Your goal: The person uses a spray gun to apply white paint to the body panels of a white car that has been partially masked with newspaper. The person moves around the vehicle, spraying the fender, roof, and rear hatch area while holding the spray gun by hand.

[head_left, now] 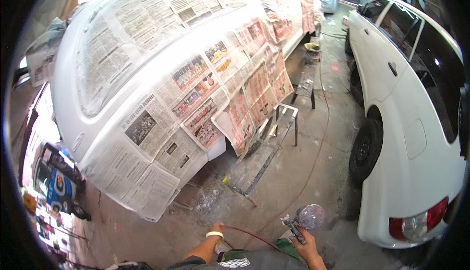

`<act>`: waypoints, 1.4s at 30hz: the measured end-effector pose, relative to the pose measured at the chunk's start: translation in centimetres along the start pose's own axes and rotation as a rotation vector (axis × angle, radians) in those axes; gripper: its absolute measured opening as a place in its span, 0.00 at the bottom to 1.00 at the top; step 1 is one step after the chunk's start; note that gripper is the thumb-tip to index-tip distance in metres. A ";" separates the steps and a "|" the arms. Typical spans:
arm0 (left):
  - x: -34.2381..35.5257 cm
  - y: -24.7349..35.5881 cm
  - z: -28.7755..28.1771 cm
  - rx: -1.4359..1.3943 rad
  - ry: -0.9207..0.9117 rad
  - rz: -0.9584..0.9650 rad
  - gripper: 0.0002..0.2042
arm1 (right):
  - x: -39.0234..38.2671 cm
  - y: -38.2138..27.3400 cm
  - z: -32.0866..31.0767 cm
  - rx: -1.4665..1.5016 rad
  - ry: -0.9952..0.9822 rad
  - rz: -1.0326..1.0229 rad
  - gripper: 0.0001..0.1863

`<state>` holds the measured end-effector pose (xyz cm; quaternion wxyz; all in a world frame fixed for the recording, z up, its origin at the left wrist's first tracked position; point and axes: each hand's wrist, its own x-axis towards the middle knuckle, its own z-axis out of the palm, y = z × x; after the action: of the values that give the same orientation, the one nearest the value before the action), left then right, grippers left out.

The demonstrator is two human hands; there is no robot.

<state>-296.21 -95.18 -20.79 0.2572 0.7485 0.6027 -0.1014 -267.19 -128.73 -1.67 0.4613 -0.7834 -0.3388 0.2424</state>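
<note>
My right hand (304, 244) grips a paint spray gun (295, 229) with a round clear cup (311, 216) on top, held low near my body. A thin red air hose (245, 231) runs from the gun side toward my left hand (216, 229), which is closed around it; a white band sits on that wrist. In front of me stands a white vehicle (98, 118) whose windows and side are masked with taped newspaper sheets (205, 93).
A white car (411, 138) is parked at the right, its black rear wheel (364, 150) close to me. A low metal stand (274, 138) leans by the masked vehicle. The hose trails across the stained concrete floor (298, 172). Clutter lies at the far left.
</note>
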 end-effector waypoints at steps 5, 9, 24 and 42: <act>-2.9 11.6 -5.3 -0.445 -0.016 0.094 0.16 | 3.7 5.1 -5.8 0.173 0.018 0.072 0.29; -6.9 18.2 -8.2 -0.334 0.158 0.243 0.16 | 6.3 5.7 -8.6 0.104 -0.075 -0.025 0.29; -27.3 -0.2 14.4 -0.810 -0.199 0.070 0.16 | 1.4 1.1 0.4 0.256 -0.663 -0.264 0.22; -49.6 -1.4 42.1 -1.311 0.164 -1.121 0.14 | -2.9 -1.7 7.9 -0.141 -1.373 -0.415 0.18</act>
<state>-303.40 -158.54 -33.91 0.5045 0.0465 0.8364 0.2092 -275.06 -125.94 -3.55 0.1290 -0.4017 -0.7092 0.5649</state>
